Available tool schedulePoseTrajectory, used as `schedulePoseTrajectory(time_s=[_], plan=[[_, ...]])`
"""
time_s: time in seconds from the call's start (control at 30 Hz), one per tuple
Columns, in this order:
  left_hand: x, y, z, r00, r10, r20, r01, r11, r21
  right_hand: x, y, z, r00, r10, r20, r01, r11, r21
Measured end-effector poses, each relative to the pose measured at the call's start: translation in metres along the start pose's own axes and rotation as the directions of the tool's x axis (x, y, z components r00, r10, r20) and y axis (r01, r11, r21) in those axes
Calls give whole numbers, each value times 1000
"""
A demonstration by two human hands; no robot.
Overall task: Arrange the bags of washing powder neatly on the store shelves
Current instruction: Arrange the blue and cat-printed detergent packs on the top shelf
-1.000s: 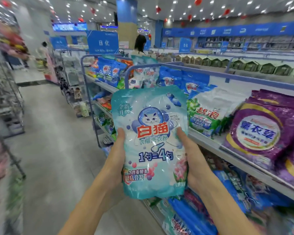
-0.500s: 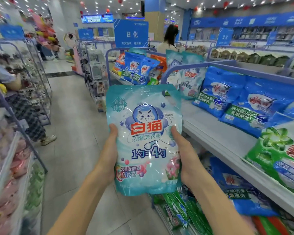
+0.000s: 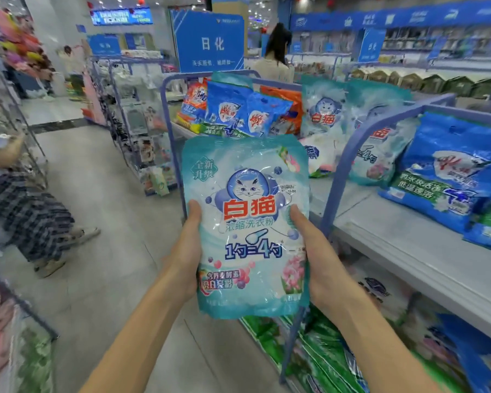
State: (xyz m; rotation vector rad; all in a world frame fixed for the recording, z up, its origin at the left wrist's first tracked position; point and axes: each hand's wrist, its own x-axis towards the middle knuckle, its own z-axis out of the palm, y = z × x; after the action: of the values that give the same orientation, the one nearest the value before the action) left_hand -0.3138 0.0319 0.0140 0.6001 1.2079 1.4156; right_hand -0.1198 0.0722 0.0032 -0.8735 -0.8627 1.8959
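I get one view: a wide-angle camera on the wearer's head. It faces forward and slightly down the grey-floored aisle (image 3: 102, 211), close above a pale teal plastic bag (image 3: 248, 222), blue-framed metal shelves (image 3: 408, 248) on its right.

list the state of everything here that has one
held bag: sealed, upright, in the air
left grip: holds the bag's left edge
right grip: holds the bag's right edge
shelf: stocked along its back
cat bags: standing on the shelf
blue bags: leaning back on the shelf
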Motion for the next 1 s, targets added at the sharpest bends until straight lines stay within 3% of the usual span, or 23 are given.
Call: schedulePoseTrajectory(time_s=[0.23,0.47,0.63,0.77,0.9,1.0], plan=[[123,38,-10,988,-68,141,61,997,50,87,-19,30,977,-97,-189,90,995,-49],[233,65,26,968,13,250,-26,999,48,177,-49,19,915,-235,-329,238,971,-33],[297,84,66,943,-2,333,-40,992,121,219,-82,9,849,-314,-425,330,943,-37],[339,89,107,886,-56,461,-14,989,147,234,-107,-2,756,-370,-540,422,906,-31],[368,87,152,797,-101,595,-26,979,201,238,-126,-14,612,-435,-661,507,857,-94],[380,86,184,717,-123,686,-70,967,246,235,-137,-20,418,-496,-761,524,816,-244]])
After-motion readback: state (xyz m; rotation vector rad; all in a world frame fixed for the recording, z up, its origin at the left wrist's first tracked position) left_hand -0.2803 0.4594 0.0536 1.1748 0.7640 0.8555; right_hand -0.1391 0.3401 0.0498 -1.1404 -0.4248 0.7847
